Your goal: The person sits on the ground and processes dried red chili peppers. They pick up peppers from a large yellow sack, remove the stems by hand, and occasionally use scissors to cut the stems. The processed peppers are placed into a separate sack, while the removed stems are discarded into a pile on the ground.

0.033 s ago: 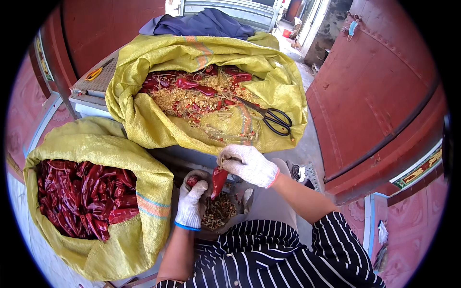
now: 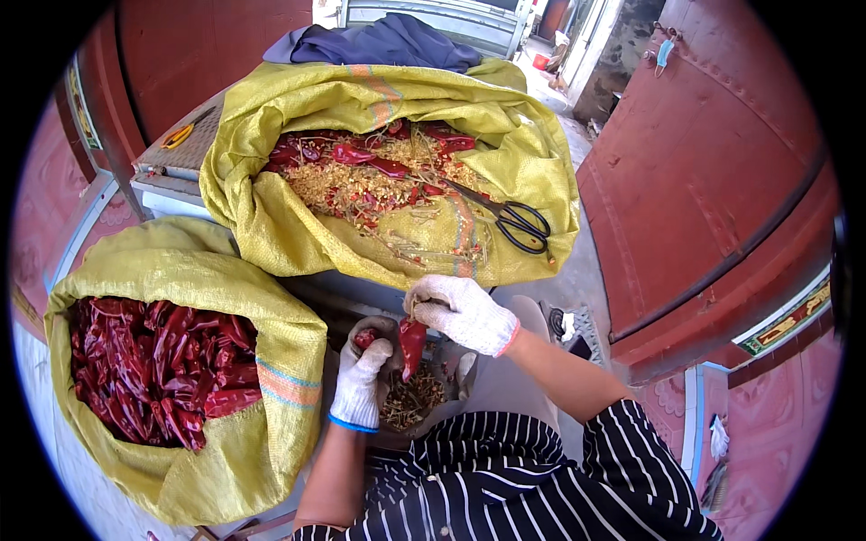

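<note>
My right hand (image 2: 465, 316), in a white knit glove, pinches a dried red chili pepper (image 2: 412, 347) at its top end, so it hangs point down. Just left of it, my left hand (image 2: 361, 374), gloved too with a blue cuff, has its fingers curled round another red chili, of which only a bit (image 2: 365, 338) shows. Beneath both hands sits a container with stem scraps (image 2: 413, 397); its outline is partly hidden. At the left, a yellow woven sack (image 2: 289, 361) stands open, full of whole red chilies (image 2: 171, 370).
Ahead, a second yellow sack (image 2: 316, 248) holds seeds, stems and a few chilies, with black-handled scissors (image 2: 519, 225) lying on it. Dark cloth (image 2: 388, 43) drapes behind. Yellow-handled pliers or snips (image 2: 178, 136) lie on a table. A red metal door (image 2: 695, 180) stands at the right.
My right hand has shifted slightly left, and the chili in it now hangs straighter down. The left hand has barely moved.
</note>
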{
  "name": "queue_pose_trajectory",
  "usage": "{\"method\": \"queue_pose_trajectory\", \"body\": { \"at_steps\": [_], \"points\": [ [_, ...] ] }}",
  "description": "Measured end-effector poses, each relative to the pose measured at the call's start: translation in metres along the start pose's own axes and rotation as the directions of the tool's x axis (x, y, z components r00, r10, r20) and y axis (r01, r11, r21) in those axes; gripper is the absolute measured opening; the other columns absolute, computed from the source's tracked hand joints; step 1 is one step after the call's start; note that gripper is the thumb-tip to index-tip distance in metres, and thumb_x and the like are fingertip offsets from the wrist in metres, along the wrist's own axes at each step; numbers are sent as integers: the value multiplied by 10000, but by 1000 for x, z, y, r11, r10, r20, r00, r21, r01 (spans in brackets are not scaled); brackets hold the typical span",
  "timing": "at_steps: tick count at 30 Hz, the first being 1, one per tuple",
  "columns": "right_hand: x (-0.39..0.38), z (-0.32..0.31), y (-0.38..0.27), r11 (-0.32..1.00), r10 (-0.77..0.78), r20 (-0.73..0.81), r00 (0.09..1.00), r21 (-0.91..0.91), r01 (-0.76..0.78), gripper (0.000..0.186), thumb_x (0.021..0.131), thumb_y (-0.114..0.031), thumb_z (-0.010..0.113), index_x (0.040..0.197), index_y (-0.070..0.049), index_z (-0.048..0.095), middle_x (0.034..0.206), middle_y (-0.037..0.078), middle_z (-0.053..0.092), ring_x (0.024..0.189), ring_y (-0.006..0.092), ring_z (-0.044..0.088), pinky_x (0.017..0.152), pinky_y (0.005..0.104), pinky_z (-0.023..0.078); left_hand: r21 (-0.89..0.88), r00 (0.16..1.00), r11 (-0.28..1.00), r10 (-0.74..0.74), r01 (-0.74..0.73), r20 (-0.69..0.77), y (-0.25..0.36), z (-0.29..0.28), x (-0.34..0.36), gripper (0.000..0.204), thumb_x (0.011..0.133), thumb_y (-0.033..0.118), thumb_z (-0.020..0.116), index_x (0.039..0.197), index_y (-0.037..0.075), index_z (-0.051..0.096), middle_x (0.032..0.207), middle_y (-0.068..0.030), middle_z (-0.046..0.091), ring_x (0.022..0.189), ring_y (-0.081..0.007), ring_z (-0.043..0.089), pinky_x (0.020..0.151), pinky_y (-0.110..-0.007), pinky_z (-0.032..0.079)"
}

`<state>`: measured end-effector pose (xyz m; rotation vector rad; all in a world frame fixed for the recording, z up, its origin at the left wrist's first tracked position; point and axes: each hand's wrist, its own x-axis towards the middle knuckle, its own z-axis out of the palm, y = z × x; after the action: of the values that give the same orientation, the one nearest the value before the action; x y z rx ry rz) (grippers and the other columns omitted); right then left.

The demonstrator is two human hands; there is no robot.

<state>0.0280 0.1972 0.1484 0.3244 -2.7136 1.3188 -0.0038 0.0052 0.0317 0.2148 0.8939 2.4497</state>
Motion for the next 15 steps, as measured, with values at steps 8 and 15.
{"method": "queue_pose_trajectory", "body": {
  "at_steps": [8,15],
  "points": [
    [5,42,9,951,-295,-72,953,-115,286,146,872,-88,625,994,-12,649,1027,143,653,982,328,650,862,405,533,231,999,973,-37,27,36,-15,-14,6,571,725,78,819,1245,8,592,1060,-15,652,876,-98,608,788,-247,510],
    [3,32,-3,962,-185,55,981,-196,192,163,863,-252,649,951,-117,674,946,99,648,931,319,650,804,410,539,350,1000,936,30,-29,4,-10,-23,5,403,773,-39,701,1166,0,620,974,-11,675,858,-92,627,817,-256,523]
  ]
}}
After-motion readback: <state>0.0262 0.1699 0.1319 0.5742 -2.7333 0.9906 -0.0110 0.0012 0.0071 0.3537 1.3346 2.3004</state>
